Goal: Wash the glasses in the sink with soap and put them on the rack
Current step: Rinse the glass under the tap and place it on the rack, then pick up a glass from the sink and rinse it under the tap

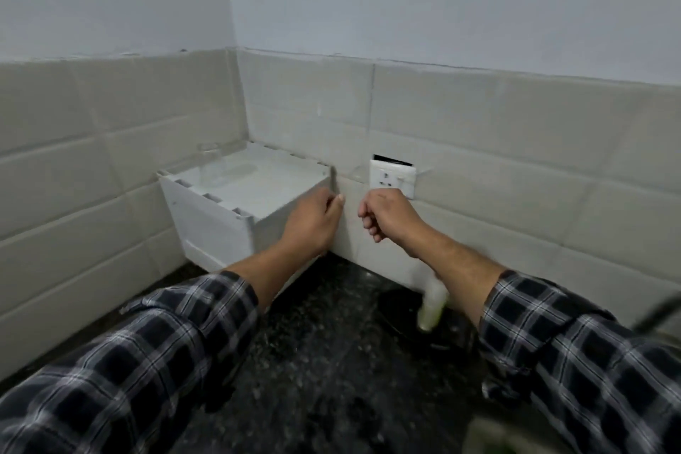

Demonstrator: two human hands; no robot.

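A white plastic rack stands in the tiled corner on the dark counter. One clear glass stands on its top, towards the back left. My left hand hovers at the rack's front right corner with its fingers loosely curled and nothing visible in them. Whether it touches the rack I cannot tell. To the right of it, in front of the wall, my right hand hangs with loosely curled fingers and holds nothing. The sink is out of view.
A white wall socket sits on the tiles just behind my right hand. A blurred pale bottle stands on a black dish under my right forearm. Speckled dark counter lies between my arms. A blurred greenish object shows at the bottom right.
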